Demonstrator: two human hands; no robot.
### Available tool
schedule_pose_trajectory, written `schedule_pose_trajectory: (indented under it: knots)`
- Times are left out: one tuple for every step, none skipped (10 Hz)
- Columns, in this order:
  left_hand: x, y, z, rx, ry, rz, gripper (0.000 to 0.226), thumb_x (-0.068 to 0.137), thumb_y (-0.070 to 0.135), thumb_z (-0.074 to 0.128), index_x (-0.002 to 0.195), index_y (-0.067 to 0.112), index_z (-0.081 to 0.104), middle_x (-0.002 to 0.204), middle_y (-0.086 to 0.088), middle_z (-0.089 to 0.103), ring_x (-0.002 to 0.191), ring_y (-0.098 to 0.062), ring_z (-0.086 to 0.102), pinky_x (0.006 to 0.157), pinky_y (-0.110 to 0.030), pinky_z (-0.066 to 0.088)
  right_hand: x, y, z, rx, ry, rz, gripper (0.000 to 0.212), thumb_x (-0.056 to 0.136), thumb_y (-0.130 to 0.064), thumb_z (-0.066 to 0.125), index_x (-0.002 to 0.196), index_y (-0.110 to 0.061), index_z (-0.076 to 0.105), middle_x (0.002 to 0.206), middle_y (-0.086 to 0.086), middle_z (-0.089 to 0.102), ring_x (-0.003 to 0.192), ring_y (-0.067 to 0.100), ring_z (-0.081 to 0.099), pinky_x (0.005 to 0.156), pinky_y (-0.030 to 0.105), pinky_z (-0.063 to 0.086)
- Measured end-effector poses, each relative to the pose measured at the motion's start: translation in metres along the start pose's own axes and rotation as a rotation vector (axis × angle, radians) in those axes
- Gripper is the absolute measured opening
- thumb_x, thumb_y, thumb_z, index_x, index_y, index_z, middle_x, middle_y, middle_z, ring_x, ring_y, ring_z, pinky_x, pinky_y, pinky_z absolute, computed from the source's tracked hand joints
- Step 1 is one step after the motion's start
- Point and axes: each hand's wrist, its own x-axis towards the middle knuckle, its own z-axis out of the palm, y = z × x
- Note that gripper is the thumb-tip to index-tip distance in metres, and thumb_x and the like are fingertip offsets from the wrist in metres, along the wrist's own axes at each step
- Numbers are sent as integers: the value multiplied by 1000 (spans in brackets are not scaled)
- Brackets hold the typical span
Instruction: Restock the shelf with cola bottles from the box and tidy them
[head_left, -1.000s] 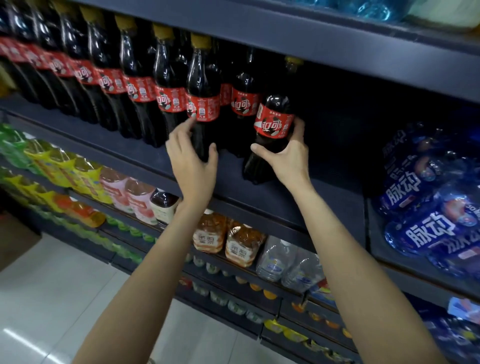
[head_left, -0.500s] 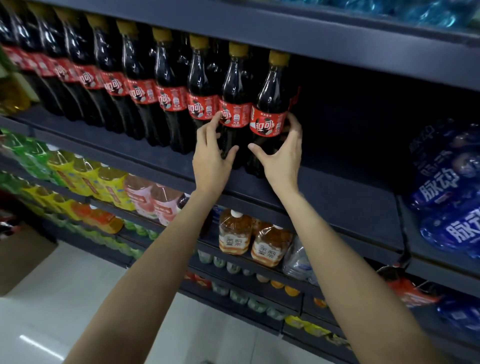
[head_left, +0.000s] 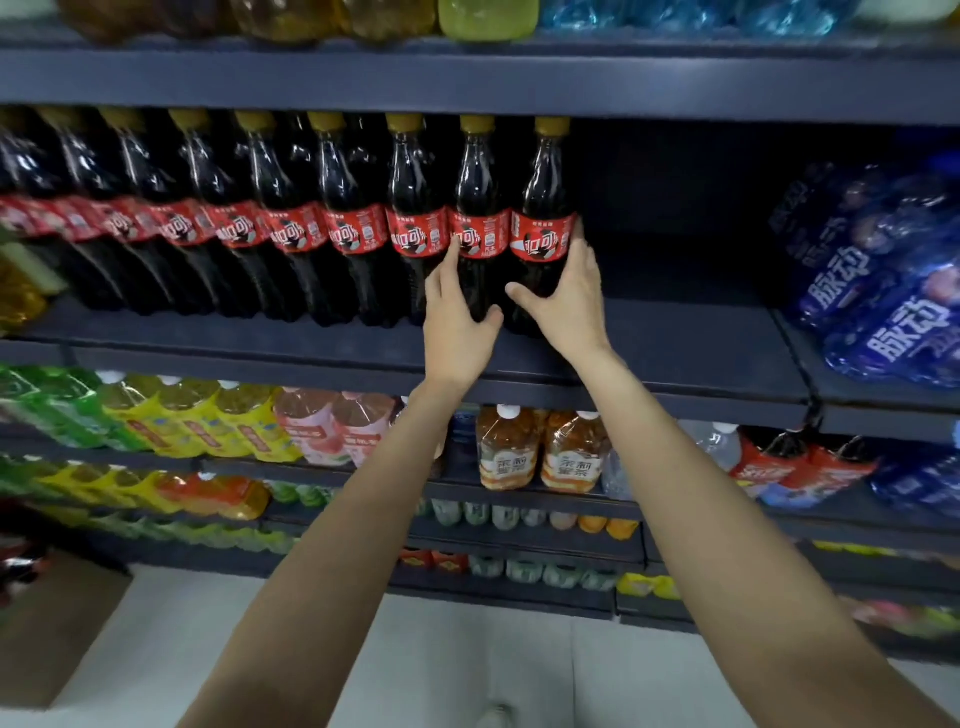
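Clasping full end cola bottle (head_left: 543, 234), right hand (head_left: 569, 306), left hand (head_left: 457, 327) on neighbour (head_left: 478, 208)

Dark, red-labelled cola bottles (head_left: 347, 218) stand upright in a row on the shelf (head_left: 680, 340).

A second ago I held the end bottle (head_left: 543, 208) tilted, apart from the row. Now it stands upright on the shelf (head_left: 675, 338), touching the neighbour bottle (head_left: 478, 192) on its left. My left hand (head_left: 460, 322) has come over from a bottle further left of the end bottle and grips that neighbour bottle. It now sits close to my right hand (head_left: 569, 301), thumbs nearly meeting.
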Motion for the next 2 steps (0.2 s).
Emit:
schedule_pose_trajectory:
  knots:
    - [-10, 3, -14, -4, -26, -65, 61, 89, 14, 61, 143, 18, 35, 147, -6, 35, 134, -19, 36, 110, -36, 36, -16, -15, -18, -48, -70, 47, 88, 81, -35, 70, 149, -12, 19, 151, 12, 26, 137, 30, 28, 113, 45, 29]
    - [-26, 8, -27, -90, 28, -155, 46, 91, 17, 59, 136, 17, 47, 135, -1, 52, 124, -13, 48, 103, -25, 38, -46, -26, -37, -129, 1, -38, 65, 89, -30, 62, 145, -16, 33, 144, 8, 41, 131, 26, 40, 106, 41, 37]
